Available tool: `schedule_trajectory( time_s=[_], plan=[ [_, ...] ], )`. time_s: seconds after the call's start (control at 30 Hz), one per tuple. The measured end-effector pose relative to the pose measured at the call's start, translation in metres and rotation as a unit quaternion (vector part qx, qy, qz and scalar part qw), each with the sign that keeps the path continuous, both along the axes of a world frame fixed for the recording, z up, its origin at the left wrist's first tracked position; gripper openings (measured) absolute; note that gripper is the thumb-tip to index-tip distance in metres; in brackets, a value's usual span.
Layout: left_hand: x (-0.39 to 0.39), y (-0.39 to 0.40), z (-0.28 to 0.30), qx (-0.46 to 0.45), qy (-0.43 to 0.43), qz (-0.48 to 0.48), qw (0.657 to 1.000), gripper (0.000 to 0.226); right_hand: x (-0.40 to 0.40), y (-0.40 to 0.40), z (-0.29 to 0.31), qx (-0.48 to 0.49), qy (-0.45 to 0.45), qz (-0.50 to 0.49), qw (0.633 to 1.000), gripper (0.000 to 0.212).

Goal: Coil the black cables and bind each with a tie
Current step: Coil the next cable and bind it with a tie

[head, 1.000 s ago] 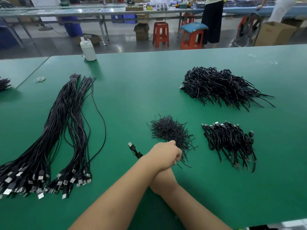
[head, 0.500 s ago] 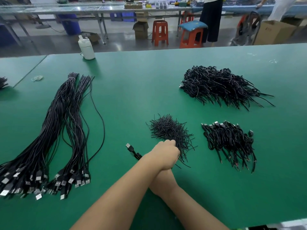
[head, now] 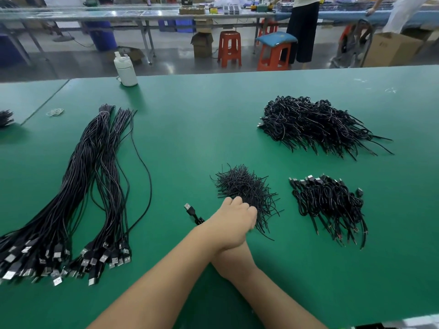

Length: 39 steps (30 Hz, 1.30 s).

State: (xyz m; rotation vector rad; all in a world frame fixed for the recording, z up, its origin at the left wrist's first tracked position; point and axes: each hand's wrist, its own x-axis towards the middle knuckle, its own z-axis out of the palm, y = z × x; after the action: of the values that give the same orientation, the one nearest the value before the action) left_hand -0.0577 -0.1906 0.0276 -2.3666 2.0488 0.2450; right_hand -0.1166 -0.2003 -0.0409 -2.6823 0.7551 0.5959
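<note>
Forearms cross over near bench edge, centre. Right hand [head: 234, 262] lies under left wrist, fingers hidden, grip cannot be told. Left hand [head: 237, 216] on top, fingers curled down at near edge of tie pile [head: 247, 188]; whether pinching tie unclear. Loose cable plug [head: 190, 210] just left of it. Straight cable bundles [head: 90, 186] toward left edge. Small coiled heap [head: 330, 205] right, larger coiled heap [head: 316, 124] beyond. Bare green bench [head: 202, 129] mid-field. White bottle [head: 125, 70] at far edge.
</note>
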Motion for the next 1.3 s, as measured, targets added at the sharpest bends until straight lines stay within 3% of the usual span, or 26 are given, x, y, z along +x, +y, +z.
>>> schedule_trajectory(
  time_s=[0.07,0.13,0.2,0.27,0.33,0.4,0.5,0.6,0.77,0.9,0.97,1.07,1.17,1.3],
  plan=[
    [0.004,0.007,0.015,-0.046,0.130,0.045,0.989,0.023,-0.005,0.001,0.000,0.021,-0.119,-0.026,0.992,0.015],
    [0.008,0.017,0.030,-0.126,0.274,0.117,0.946,0.019,-0.012,0.002,0.002,0.041,-0.271,-0.049,0.961,0.018],
    [0.014,0.030,0.041,-0.232,0.404,0.175,0.867,0.017,-0.013,0.000,0.004,0.017,-0.326,-0.046,0.944,0.023],
    [0.024,0.044,0.047,-0.332,0.509,0.226,0.761,0.018,-0.012,-0.003,0.004,0.045,-0.337,-0.068,0.938,0.025],
    [0.040,0.058,0.045,-0.415,0.557,0.294,0.657,0.018,-0.012,-0.007,0.002,0.081,-0.357,-0.096,0.926,0.027],
    [0.054,0.071,0.034,-0.437,0.544,0.379,0.608,0.018,-0.014,-0.009,0.000,0.105,-0.378,-0.116,0.912,0.028],
    [0.056,0.080,0.007,-0.337,0.533,0.465,0.621,0.027,-0.014,-0.011,-0.001,0.126,-0.399,-0.127,0.899,0.031],
    [0.043,0.079,-0.014,-0.263,0.550,0.465,0.642,0.033,-0.014,-0.011,-0.003,0.134,-0.421,-0.124,0.888,0.032],
    [0.029,0.070,-0.021,-0.260,0.545,0.437,0.666,0.021,-0.016,-0.008,-0.005,0.099,-0.408,-0.093,0.903,0.021],
    [0.026,0.066,-0.019,-0.253,0.567,0.379,0.687,0.019,-0.014,-0.010,-0.006,0.136,-0.394,-0.144,0.898,0.011],
    [0.028,0.065,-0.020,-0.245,0.562,0.374,0.696,0.021,-0.013,-0.012,-0.004,0.157,-0.394,-0.160,0.891,0.025],
    [0.029,0.064,-0.023,-0.218,0.529,0.375,0.730,0.025,-0.013,-0.013,-0.001,0.184,-0.400,-0.172,0.881,0.032],
    [0.024,0.062,-0.027,-0.210,0.484,0.395,0.752,0.033,-0.013,-0.013,-0.003,0.185,-0.418,-0.182,0.870,0.007],
    [0.021,0.064,-0.036,-0.198,0.421,0.425,0.776,0.009,-0.013,-0.012,-0.004,0.172,-0.437,-0.189,0.863,0.007]
  ],
)
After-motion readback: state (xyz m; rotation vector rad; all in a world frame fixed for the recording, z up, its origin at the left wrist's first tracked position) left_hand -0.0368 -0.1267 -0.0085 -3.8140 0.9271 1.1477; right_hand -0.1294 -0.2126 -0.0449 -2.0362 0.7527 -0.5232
